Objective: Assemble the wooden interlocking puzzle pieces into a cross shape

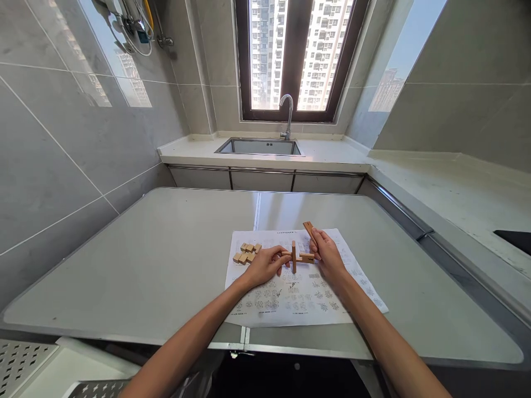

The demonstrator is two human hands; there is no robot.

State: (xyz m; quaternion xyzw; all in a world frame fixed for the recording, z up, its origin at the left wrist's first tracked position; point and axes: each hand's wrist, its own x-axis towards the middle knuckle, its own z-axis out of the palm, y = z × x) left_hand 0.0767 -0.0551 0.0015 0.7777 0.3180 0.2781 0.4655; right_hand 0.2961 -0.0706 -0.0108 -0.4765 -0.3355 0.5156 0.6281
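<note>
My left hand [267, 265] is closed on the left end of a cross-shaped group of joined wooden puzzle pieces [294, 257], one of which points up and down. In my right hand [326, 251] a single flat wooden puzzle piece [309, 228] is pinched, tilted up and to the left. The right hand's lower fingers are close to the right end of the joined pieces; whether they touch it I cannot tell. Several small wooden pieces [244, 258] lie in two rows left of my left hand. Beneath everything is a printed paper sheet [265, 304] with small diagrams.
A folding table [166, 243] with a centre seam carries the sheet. Behind it stands a counter [186, 149] with a sink [261, 146] and a tap [287, 113] below a window. Another counter [456, 182] runs along the right. At lower left is a white perforated object [29, 359].
</note>
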